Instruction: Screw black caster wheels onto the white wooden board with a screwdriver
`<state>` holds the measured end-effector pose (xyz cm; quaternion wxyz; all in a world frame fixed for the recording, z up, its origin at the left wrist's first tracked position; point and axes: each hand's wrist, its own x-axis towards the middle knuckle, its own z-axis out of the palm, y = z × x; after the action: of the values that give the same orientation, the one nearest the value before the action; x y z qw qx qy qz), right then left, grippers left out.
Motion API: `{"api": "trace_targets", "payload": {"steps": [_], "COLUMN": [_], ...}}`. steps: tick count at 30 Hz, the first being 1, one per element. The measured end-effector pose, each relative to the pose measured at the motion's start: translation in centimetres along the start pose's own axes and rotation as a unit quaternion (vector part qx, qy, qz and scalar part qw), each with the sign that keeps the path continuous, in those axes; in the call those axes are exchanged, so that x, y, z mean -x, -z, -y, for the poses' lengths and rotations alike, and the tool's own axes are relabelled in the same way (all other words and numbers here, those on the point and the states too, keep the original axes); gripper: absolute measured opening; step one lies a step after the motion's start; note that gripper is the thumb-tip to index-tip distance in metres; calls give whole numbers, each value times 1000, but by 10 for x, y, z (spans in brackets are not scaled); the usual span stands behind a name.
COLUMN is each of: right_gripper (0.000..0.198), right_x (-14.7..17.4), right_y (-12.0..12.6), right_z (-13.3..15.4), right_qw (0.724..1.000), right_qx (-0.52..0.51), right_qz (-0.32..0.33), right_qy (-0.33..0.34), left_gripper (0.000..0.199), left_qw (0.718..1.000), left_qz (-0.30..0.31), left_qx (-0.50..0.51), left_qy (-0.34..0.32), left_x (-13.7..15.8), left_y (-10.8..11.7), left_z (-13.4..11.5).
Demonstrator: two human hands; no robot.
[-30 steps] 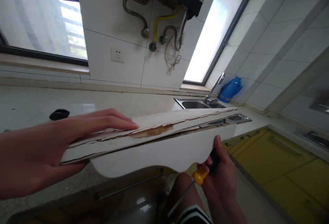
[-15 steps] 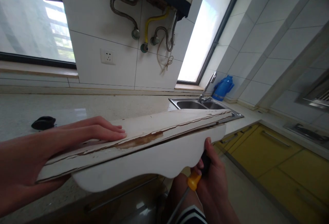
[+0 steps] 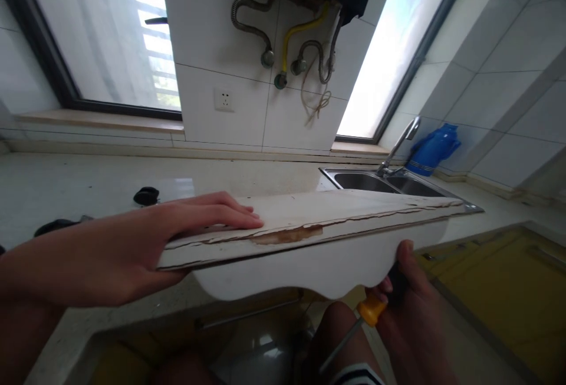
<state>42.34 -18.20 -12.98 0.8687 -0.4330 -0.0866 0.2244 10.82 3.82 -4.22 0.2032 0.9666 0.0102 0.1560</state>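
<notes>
At left, the left hand [image 3: 141,249] pinches a long white board [image 3: 300,211], maybe steadying it — the right hand [image 3: 418,302] curls round a yellow-black screwdriver [image 3: 371,309], thumb on a wavy white panel [image 3: 283,270].

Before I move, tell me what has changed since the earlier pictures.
The wavy-edged panel has moved up toward the cracked board, narrowing the gap near the right end. Nothing was let go: the left hand still holds the board, the right hand the screwdriver.
</notes>
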Motion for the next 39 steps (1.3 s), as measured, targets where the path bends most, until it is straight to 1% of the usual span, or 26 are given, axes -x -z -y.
{"api": "trace_targets", "payload": {"steps": [3,5,8,11,14,16,21,27,31,34,37,39], "right_gripper": [61,58,61,65,61,58,56,53,52,51,56,60], "right_x": [-4,-3,-1,-2,-4,-5,-4,-5,-6,-5,-2,0], "right_y": [3,3,4,12,23,29,28,22,26,33,39,41], "right_z": [-3,-4,-3,-4,-6,-8,-7,-6,-11,-16,-20,-24], "right_qw": [1000,1000,1000,998,995,995,996,996,995,995,996,996], "right_qx": [1,0,13,58,96,98,90,81,84,85,85,88], "right_qz": [18,19,-2,-25,-13,-1,8,19,22,18,-2,0], "right_qy": [10,8,8,8,19,25,20,31,39,45,26,3], "left_gripper": [77,74,69,66,64,64,62,66,81,89,91,89], "left_qw": [999,998,998,997,997,998,997,996,996,997,997,996], "left_qz": [35,36,29,28,27,27,25,30,29,32,34,37], "left_qx": [14,26,50,64,60,57,61,70,57,47,35,26], "left_qy": [39,52,38,30,28,27,30,36,57,59,62,70], "left_x": [0,-2,-7,-11,-12,-12,-12,-11,-11,-10,-8,-8], "left_y": [3,4,5,6,6,6,5,4,1,0,0,0], "left_z": [0,-3,-8,-11,-12,-12,-14,-13,-12,-14,-17,-18]}}
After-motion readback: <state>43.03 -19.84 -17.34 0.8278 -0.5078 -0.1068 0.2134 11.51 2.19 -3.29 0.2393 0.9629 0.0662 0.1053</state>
